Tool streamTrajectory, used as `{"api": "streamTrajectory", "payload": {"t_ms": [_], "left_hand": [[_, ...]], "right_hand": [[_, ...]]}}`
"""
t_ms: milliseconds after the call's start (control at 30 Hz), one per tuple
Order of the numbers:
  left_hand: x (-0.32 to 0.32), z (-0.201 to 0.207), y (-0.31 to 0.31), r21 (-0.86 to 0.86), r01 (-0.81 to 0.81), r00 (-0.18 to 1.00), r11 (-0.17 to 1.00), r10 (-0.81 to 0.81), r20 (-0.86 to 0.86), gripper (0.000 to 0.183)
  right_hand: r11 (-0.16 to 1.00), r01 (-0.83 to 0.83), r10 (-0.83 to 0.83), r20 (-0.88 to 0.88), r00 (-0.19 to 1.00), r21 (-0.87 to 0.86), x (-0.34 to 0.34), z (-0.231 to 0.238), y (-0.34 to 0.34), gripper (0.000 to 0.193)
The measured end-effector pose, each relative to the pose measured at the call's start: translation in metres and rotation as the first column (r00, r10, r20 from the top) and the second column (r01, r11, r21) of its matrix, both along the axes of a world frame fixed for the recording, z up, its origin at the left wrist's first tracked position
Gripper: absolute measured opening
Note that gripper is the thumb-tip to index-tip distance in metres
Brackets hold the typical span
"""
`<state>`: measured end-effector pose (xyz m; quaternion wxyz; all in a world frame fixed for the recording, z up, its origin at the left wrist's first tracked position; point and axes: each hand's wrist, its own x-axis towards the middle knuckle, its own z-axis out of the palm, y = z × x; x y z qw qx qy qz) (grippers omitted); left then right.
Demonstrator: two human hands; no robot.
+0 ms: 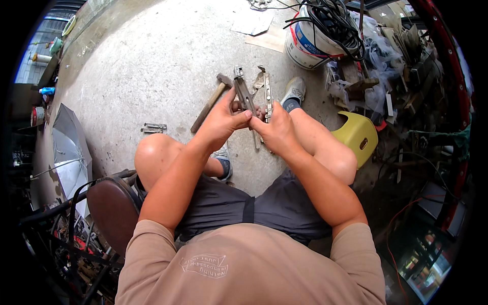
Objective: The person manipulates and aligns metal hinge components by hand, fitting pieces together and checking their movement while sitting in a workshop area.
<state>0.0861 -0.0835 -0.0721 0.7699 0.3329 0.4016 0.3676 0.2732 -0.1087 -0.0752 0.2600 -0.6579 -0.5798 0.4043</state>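
Note:
My left hand [222, 121] is closed around a long, dull-grey metal bracket [244, 90] with a hooked end pointing away from me. My right hand [278, 131] grips a narrow metal strip with a row of holes [268, 91], held upright beside the bracket. Both thumbs nearly meet at the near ends of these pieces. Whether the two pieces are joined is hidden by my fingers. Just beyond my left hand, a hammer [207, 108] with a wooden handle lies on the concrete floor. Another small metal bracket [153, 128] rests on the floor beside my left knee.
A white bucket [305, 48] topped with black cable stands at the far right. Plastic bags and scrap [373, 66] are piled beside it. A yellow-green plastic stool [358, 137] is by my right knee. At left are a silver umbrella [71, 147] and a brown round seat [113, 211].

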Motion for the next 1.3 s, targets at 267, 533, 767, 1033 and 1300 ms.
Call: {"api": "streamTrajectory", "payload": {"t_ms": [267, 533, 767, 1033, 1300], "left_hand": [[-0.008, 0.0, -0.001, -0.017, 0.105, 0.993, 0.994, -0.106, -0.058, 0.074], [-0.029, 0.002, 0.001, -0.12, 0.165, 0.972, 0.979, -0.182, -0.146, 0.07], [-0.028, 0.001, 0.0, -0.077, -0.023, 0.998, 0.997, 0.018, -0.063, 0.046], [0.0, 0.0, 0.013, -0.048, -0.159, 0.985, 0.986, 0.162, 0.065, 0.034], [0.015, 0.019, 0.003, 0.026, 0.047, 0.972, 0.999, -0.051, 0.229, 0.043]], "right_hand": [[0.994, -0.102, 0.099, -0.078, 0.992, -0.038, 0.005, 0.01, -0.004, 0.047], [0.974, -0.216, 0.207, -0.116, 0.971, -0.072, 0.03, 0.001, 0.0, 0.046], [0.973, 0.146, -0.195, -0.3, 0.934, -0.178, 0.053, 0.022, 0.021, 0.043], [0.99, 0.014, -0.071, -0.417, 0.906, -0.139, 0.09, 0.042, 0.021, 0.038], [0.959, -0.24, 0.122, -0.545, 0.83, -0.151, 0.079, 0.044, 0.013, 0.037]]}}
